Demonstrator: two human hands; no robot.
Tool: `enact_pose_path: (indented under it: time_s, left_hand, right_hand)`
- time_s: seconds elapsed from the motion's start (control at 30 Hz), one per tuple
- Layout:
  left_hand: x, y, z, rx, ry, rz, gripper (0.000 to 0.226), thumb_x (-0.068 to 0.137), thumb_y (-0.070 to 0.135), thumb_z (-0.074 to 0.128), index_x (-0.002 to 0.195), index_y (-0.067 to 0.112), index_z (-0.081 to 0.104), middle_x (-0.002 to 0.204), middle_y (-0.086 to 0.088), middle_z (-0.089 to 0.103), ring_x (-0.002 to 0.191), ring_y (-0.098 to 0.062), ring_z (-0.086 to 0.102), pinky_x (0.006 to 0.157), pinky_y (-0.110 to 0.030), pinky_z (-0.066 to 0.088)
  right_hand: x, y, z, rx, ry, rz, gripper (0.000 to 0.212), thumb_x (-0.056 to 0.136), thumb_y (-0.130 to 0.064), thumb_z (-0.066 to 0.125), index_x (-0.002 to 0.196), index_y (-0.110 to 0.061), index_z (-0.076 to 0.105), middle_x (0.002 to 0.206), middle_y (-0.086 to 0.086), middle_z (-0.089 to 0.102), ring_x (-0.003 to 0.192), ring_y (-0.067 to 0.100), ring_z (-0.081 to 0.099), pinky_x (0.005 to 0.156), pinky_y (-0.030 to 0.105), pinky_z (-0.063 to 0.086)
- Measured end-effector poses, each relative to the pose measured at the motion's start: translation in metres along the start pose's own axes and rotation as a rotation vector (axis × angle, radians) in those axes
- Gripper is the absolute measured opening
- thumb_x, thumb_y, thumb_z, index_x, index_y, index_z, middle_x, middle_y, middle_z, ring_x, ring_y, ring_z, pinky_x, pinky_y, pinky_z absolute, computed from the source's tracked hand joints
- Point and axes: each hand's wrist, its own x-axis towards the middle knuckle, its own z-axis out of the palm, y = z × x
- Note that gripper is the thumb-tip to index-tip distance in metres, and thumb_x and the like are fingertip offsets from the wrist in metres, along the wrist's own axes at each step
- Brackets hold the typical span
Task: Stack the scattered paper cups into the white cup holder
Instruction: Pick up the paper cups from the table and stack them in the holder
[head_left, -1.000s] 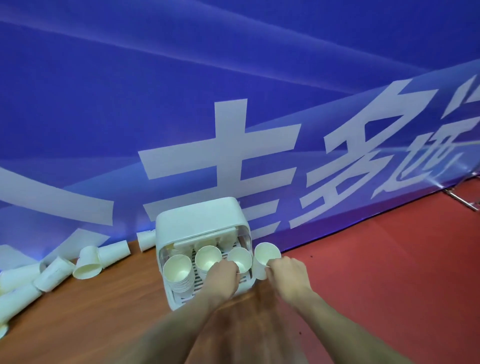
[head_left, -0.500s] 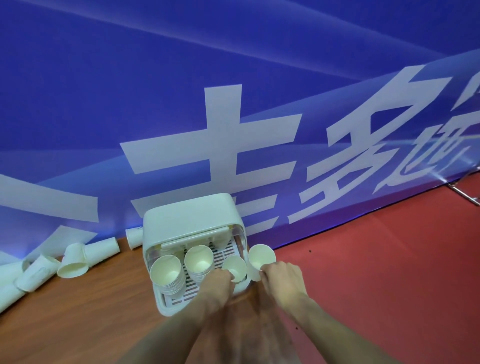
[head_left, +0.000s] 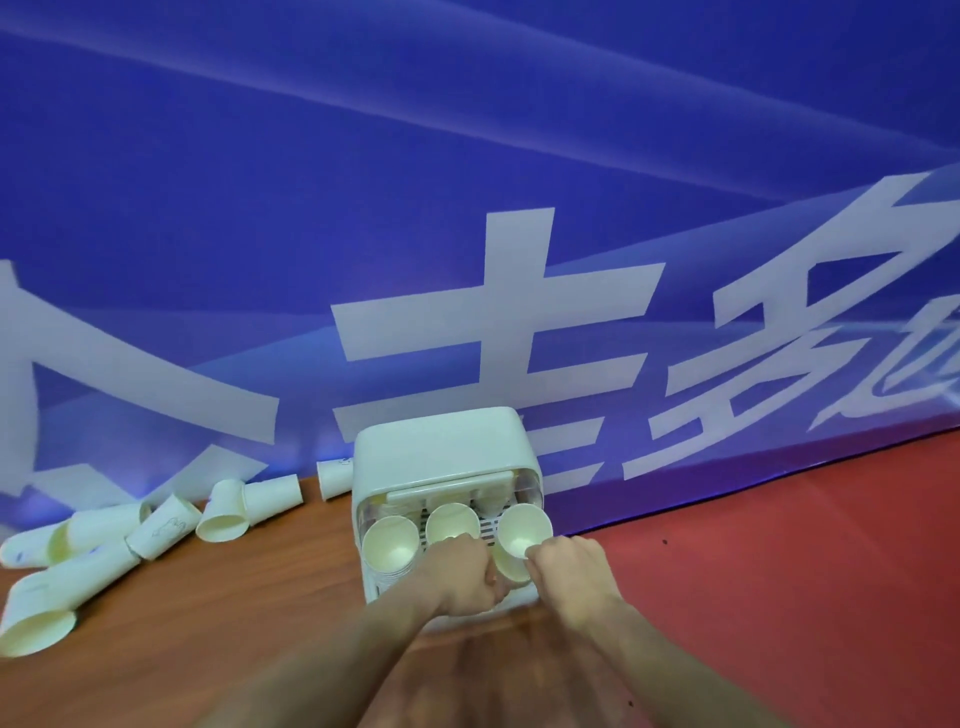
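Note:
The white cup holder (head_left: 441, 457) stands on the wooden table against the blue banner, its front open toward me. Inside it are a left stack of paper cups (head_left: 389, 543) and a middle stack (head_left: 451, 522). My right hand (head_left: 571, 577) pinches the rim of a paper cup (head_left: 524, 527) tilted over the holder's right slot. My left hand (head_left: 460, 574) is closed against that cup's lower wall. Whatever lies under the cup is hidden. Several loose paper cups (head_left: 223, 514) lie on their sides to the left.
The wooden table (head_left: 234, 623) ends just right of the holder, where red floor (head_left: 779, 571) begins. The blue banner (head_left: 467, 208) rises right behind the holder. More tipped cups (head_left: 36, 618) lie near the table's left edge.
My right hand has carried its cup leftward from beside the holder over the right slot, meeting the cup my left hand was holding. The view has shifted, so more loose cups show at left.

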Motion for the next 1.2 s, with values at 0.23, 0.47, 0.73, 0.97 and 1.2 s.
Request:
enact_pose_path:
  time_s: [0.23, 0.47, 0.73, 0.97, 1.2]
  left_hand:
    - [-0.016, -0.029, 0.007, 0.033, -0.178, -0.063, 0.042, 0.085, 0.049, 0.058, 0.077, 0.009, 0.068, 0.080, -0.008, 0.066, 0.079, -0.028, 0.062, 0.066, -0.032, 0.048]
    - [-0.018, -0.050, 0.016, -0.210, -0.327, -0.061, 0.019, 0.077, 0.017, 0.055, 0.070, 0.007, 0.070, 0.060, -0.004, 0.065, 0.061, -0.019, 0.062, 0.059, -0.030, 0.052]
    - [-0.030, -0.052, 0.014, -0.248, -0.443, -0.049, 0.020, 0.085, 0.015, 0.054, 0.067, 0.017, 0.064, 0.066, 0.001, 0.067, 0.051, -0.013, 0.059, 0.055, -0.021, 0.050]
    - [-0.054, -0.057, -0.033, -0.195, -0.434, -0.048, 0.028, 0.089, 0.031, 0.059, 0.080, 0.009, 0.075, 0.079, -0.004, 0.074, 0.060, -0.014, 0.062, 0.053, -0.021, 0.050]
    - [-0.092, -0.089, -0.089, -0.048, -0.123, -0.066, 0.035, 0.086, 0.040, 0.058, 0.068, 0.011, 0.065, 0.068, -0.007, 0.068, 0.059, -0.018, 0.057, 0.061, -0.032, 0.049]
  right_hand:
    - [0.010, -0.011, 0.017, -0.033, -0.096, -0.044, 0.026, 0.089, -0.006, 0.050, 0.105, -0.017, 0.067, 0.107, 0.007, 0.069, 0.100, 0.031, 0.065, 0.073, 0.033, 0.042]
    - [0.021, -0.016, 0.040, 0.024, -0.183, -0.043, 0.030, 0.092, -0.006, 0.045, 0.113, -0.012, 0.065, 0.115, 0.008, 0.064, 0.106, 0.030, 0.062, 0.082, 0.035, 0.048]
    - [0.017, -0.022, 0.024, 0.086, -0.102, 0.011, 0.023, 0.094, -0.024, 0.044, 0.113, -0.017, 0.055, 0.110, 0.005, 0.067, 0.101, 0.028, 0.064, 0.075, 0.033, 0.044]
    - [0.015, -0.043, -0.030, 0.084, -0.002, 0.003, 0.027, 0.093, -0.035, 0.039, 0.082, -0.019, 0.058, 0.086, 0.007, 0.054, 0.083, 0.029, 0.060, 0.064, 0.031, 0.035]
    - [0.023, -0.095, -0.098, 0.062, 0.113, -0.068, 0.031, 0.093, -0.037, 0.040, 0.077, -0.018, 0.059, 0.088, 0.010, 0.067, 0.085, 0.031, 0.064, 0.064, 0.031, 0.038]
